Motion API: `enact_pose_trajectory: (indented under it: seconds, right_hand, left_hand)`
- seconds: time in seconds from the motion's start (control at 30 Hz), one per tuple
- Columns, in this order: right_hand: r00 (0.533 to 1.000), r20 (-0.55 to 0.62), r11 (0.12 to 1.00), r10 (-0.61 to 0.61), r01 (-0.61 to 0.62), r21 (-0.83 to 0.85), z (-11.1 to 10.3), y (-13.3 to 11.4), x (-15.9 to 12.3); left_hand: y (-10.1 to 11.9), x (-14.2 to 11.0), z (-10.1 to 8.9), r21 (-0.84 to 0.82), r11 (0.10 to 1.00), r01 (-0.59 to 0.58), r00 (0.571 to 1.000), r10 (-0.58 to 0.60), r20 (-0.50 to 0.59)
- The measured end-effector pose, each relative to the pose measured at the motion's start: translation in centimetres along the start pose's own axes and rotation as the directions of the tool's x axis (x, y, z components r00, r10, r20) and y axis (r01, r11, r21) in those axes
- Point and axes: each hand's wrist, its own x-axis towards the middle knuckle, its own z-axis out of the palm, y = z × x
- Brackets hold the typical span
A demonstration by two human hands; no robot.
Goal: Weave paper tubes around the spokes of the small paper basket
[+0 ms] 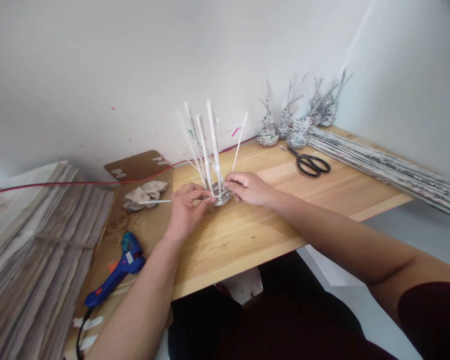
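A small round base woven from rolled newspaper (221, 194) sits on the wooden table, with several pale paper tubes (214, 140) standing up from it. My left hand (189, 205) is closed at the left side of the base, pinching a thin paper tube (155, 201) that sticks out to the left. At the base's right side, my right hand (247, 188) has its thumb and fingers pressed together on the rim, near a slanting upright tube. What exactly lies between the right fingertips is hidden.
A blue glue gun (118, 272) and a crumpled cloth (145, 195) lie on brown board at left, beside stacked newspaper (41, 250). Black scissors (312, 164), woven paper gourd shapes (268, 131) and a bundle of paper tubes (382, 167) are at right. A red cable (142, 178) runs along the wall.
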Motion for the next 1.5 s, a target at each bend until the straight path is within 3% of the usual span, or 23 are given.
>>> enact_pose_trajectory:
  seconds: [0.23, 0.5, 0.63, 0.87, 1.03, 1.2, 1.27, 1.4, 1.5]
  right_hand:
    - [0.999, 0.034, 0.998, -0.005, 0.003, 0.060, -0.2, 0.4, 0.1]
    - [0.989, 0.089, 0.955, -0.120, 0.139, -0.262, -0.6, 0.1, 0.0]
    - [0.979, 0.130, 0.936, -0.159, 0.191, -0.297, -0.5, -0.1, -0.2]
    - [0.974, 0.103, 0.891, -0.201, 0.225, -0.393, 0.0, -0.2, -0.5]
    - [0.981, 0.091, 0.942, -0.172, 0.191, -0.278, -0.1, 0.2, -0.2]
    - [0.984, -0.143, 0.992, -0.108, 0.098, -0.074, -0.8, 0.1, 0.0]
    - [0.978, -0.179, 0.994, -0.106, 0.098, -0.049, -0.9, 0.1, 0.0]
    - [0.991, -0.013, 0.975, -0.133, 0.129, -0.182, -0.7, -0.1, -0.2]
    - [0.994, 0.088, 0.964, -0.068, 0.088, -0.250, -0.2, -0.4, -0.4]
  left_hand:
    - [0.4, 0.1, 0.0, 0.034, 0.998, 0.054, 0.999, -0.054, -0.001]
    - [0.1, 0.1, 0.5, 0.022, 1.000, 0.022, 0.998, -0.023, 0.063]
    - [-0.3, 0.2, 0.6, -0.025, 1.000, -0.002, 0.999, 0.003, 0.052]
    - [-0.4, 0.0, 0.7, -0.077, 0.995, 0.068, 0.996, -0.063, 0.063]
    - [-0.3, 0.2, 0.2, -0.055, 0.996, 0.070, 0.994, -0.065, 0.084]
    - [-0.6, 0.4, 0.0, -0.038, 0.997, 0.060, 0.998, -0.059, 0.028]
    - [-0.9, 0.3, 0.2, -0.048, 0.997, 0.065, 0.998, -0.063, 0.029]
    - [-1.2, 0.2, 0.5, -0.115, 0.991, 0.072, 0.993, -0.060, 0.106]
    - [-1.1, 0.1, 0.5, -0.142, 0.988, 0.057, 0.986, -0.033, 0.166]
